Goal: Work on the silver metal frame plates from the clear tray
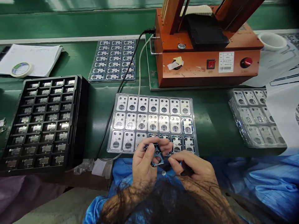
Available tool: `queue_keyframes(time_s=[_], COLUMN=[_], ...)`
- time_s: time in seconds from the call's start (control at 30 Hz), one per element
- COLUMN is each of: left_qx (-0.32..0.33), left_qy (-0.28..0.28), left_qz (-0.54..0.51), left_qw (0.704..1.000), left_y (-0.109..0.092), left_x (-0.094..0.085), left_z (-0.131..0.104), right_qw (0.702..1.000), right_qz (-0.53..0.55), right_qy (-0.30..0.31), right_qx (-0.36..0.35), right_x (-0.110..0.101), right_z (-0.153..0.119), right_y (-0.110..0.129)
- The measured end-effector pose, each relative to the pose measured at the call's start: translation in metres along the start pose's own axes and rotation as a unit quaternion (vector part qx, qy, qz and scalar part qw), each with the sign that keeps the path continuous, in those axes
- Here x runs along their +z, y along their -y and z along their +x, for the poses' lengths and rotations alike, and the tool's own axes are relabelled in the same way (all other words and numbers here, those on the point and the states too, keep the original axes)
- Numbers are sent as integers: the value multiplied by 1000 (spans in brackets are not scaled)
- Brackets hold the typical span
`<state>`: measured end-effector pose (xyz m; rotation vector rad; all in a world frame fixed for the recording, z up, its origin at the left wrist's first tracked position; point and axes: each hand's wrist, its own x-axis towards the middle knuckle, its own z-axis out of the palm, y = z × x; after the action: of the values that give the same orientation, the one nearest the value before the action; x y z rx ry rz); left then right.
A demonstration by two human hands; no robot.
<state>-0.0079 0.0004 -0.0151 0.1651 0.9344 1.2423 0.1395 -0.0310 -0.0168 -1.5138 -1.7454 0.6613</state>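
My left hand [143, 161] pinches a small metal plate [160, 153] with a dark border and a round hole, its thumb lying across the plate's face. Close to the plate's right edge is my right hand [198, 166], its thumb and forefinger pressed together. Something dark shows within its curled fingers, too hidden to name. Just beyond both hands lies a clear plastic tray [194, 127] of similar plates in rows. Several plates at its near right have dark borders, while most others look plain silver. My left fingers cover part of its near row.
An orange machine [203, 70] with a red switch stands at the back right. Black trays [80, 124] of small metal parts are stacked left. Other clear trays lie behind [93, 70] and right [243, 137]. A black cable [123, 76] runs beside the middle tray. Tape [21, 74] rests on papers.
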Motion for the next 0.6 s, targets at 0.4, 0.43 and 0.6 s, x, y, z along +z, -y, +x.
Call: queue_keyframes(time_s=[0.4, 0.43, 0.6], left_qx=[-60, -63, -67], left_qy=[-29, -27, -24], left_qz=[-56, -64, -72], left_qw=[996, 996, 995], left_y=[-8, -8, -8], left_x=[12, 12, 11], left_z=[3, 2, 2], right_qw=[992, 991, 989], right_qz=[113, 117, 126], right_qy=[34, 36, 39], right_qx=[52, 54, 70], right_x=[6, 5, 5], right_z=[3, 5, 7], right_y=[0, 2, 4])
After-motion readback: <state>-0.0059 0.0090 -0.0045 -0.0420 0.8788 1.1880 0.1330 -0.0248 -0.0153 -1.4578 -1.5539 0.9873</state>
